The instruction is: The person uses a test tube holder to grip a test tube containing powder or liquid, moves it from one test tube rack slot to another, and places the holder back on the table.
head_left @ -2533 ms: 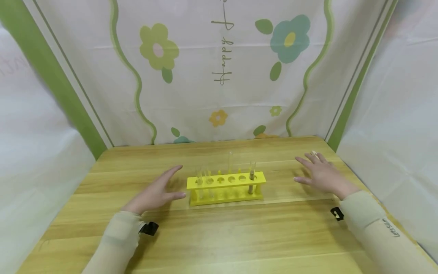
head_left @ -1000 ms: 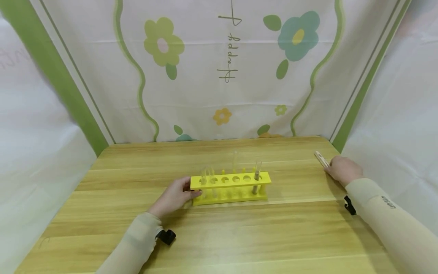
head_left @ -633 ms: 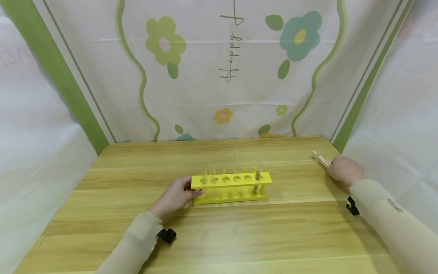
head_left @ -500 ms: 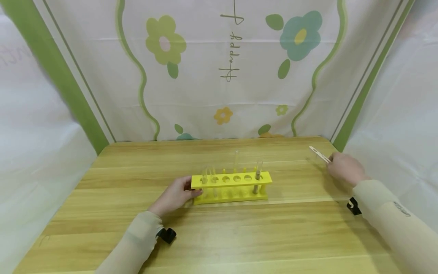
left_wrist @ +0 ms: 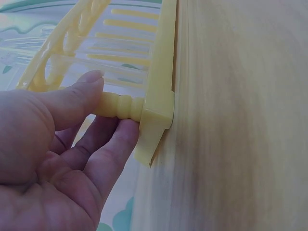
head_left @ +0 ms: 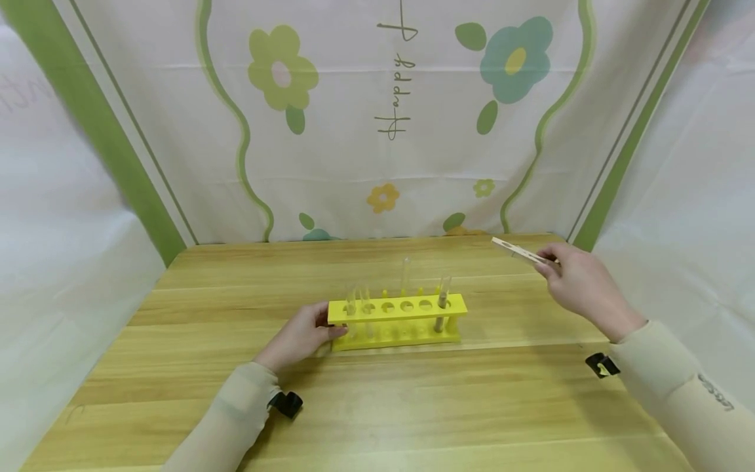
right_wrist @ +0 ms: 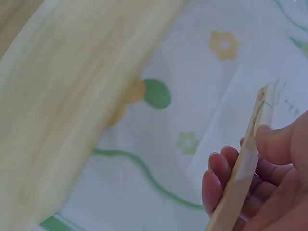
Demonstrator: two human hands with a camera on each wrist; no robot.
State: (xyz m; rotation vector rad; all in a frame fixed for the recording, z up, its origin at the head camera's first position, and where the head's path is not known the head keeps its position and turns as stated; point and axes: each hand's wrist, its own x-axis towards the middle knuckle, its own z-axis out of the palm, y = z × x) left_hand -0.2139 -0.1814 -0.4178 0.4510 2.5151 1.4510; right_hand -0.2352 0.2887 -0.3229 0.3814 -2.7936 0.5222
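Note:
A yellow test tube rack (head_left: 398, 307) stands on the wooden table. My left hand (head_left: 301, 337) holds its left end; in the left wrist view the thumb and fingers pinch the end post (left_wrist: 129, 106). Two clear test tubes (head_left: 351, 298) sit in the leftmost holes, and a tube with dark contents (head_left: 441, 321) is at the right end. Another clear tube (head_left: 406, 272) rises behind the top bar. My right hand (head_left: 580, 282) grips a wooden test tube clamp (head_left: 519, 251) above the table, its far end pointing left toward the back. The right wrist view shows the clamp (right_wrist: 234, 192) between thumb and fingers.
Flower-printed white cloth (head_left: 336, 151) hangs at the table's back edge. Plain whitish sheets flank both sides. Small yellow pegs (head_left: 421, 290) stick up behind the rack. The wooden tabletop (head_left: 377, 406) extends in front of it.
My left hand has moved right and taken hold of the rack's end. My right hand has gripped the clamp at the table's right, then lifted it and swung it left. The rack stays put.

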